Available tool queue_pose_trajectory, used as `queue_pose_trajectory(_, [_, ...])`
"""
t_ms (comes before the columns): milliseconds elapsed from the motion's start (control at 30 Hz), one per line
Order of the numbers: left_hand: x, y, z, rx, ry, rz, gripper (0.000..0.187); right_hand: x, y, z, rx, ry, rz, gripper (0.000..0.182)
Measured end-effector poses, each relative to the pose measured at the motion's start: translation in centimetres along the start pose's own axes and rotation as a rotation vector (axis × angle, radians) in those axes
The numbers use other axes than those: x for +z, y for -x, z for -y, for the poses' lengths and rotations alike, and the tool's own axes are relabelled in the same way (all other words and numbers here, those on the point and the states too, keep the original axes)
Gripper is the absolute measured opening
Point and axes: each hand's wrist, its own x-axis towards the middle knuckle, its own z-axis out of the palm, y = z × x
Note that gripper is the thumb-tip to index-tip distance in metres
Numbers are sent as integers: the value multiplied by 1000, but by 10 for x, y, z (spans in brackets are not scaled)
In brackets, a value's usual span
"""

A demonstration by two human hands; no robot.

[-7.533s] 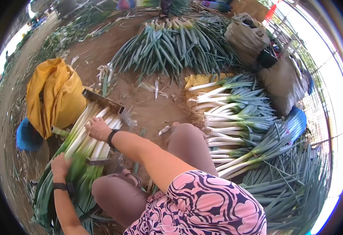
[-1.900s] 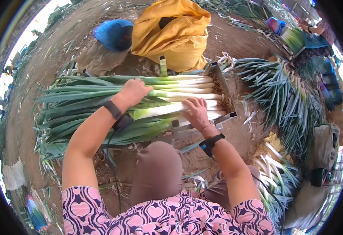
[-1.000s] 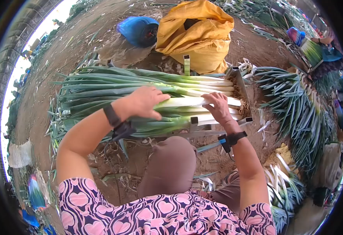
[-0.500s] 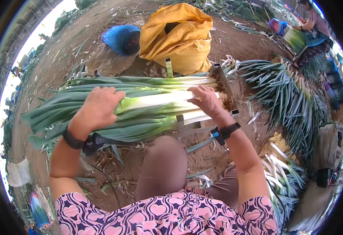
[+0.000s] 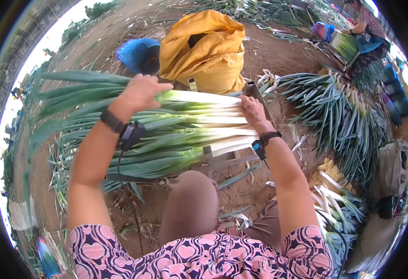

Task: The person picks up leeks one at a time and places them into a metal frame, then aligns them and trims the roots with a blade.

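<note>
A layer of long green onions (image 5: 166,160) lies crosswise in a low metal frame (image 5: 262,104), white stalks to the right and green leaves to the left. My left hand (image 5: 141,95) is closed around green onions at the far side, where the leaves meet the white stalks. Near the white ends of that same far-side portion, my right hand (image 5: 252,111) has its fingers curled over the stalks; its fingertips are partly hidden. The roots at the right end are mostly covered by my right hand.
Beyond the frame stand a yellow sack (image 5: 204,56) and a blue bag (image 5: 138,55). More green onions (image 5: 339,116) are piled at the right, with another heap (image 5: 336,204) at the lower right. A co-worker (image 5: 369,32) handles a bundle at the upper right.
Both hands have moved to the far side of the layer, my left hand also rightward, and the held green onions have shifted away from me. The view has tilted slightly.
</note>
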Motion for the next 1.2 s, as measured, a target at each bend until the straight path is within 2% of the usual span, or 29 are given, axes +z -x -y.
queue_pose_trajectory(67, [50,-25,4,21,88,75,54,27,7,-23,52,37,50,35])
queue_pose_trajectory(100, [76,-36,5,26,133,113,54,24,10,-19,157,68,196,34])
queue_pose_trajectory(167, [130,-45,-2,-18,232,221,52,35,23,-23,206,58,165,34])
queue_pose_trajectory(200, [137,-45,-9,-66,293,291,51,36,26,-26,193,14,148,33])
queue_pose_trajectory(233, [142,-44,-11,-59,294,266,50,38,26,-28,178,4,125,34])
queue_pose_trajectory(333, [144,-39,-13,15,307,184,47,45,30,-34,160,-34,93,34])
queue_pose_trajectory(500, [140,-30,-32,2,319,223,44,51,37,-40,158,-83,59,34])
queue_pose_trajectory(567, [140,-29,-33,38,337,204,44,47,37,-39,133,-25,74,34])
queue_pose_trajectory(667, [145,-23,-38,37,364,173,44,47,47,-39,27,-73,-26,30])
queue_pose_trajectory(800, [176,-39,-22,37,470,175,44,36,47,-31,23,68,109,32])
queue_pose_trajectory(867, [153,-31,-36,18,417,223,45,51,45,-45,48,73,124,37])
queue_pose_trajectory(967, [159,-29,-39,6,461,247,47,55,50,-45,203,23,140,48])
queue_pose_trajectory(1033, [169,-39,-28,-20,537,272,48,52,35,-49,305,-55,366,62])
queue_pose_trajectory(1100, [177,-41,-23,10,580,217,50,58,32,-55,283,-62,391,65])
queue_pose_trajectory(1200, [165,-37,-31,-42,484,261,53,30,32,3,304,128,347,58])
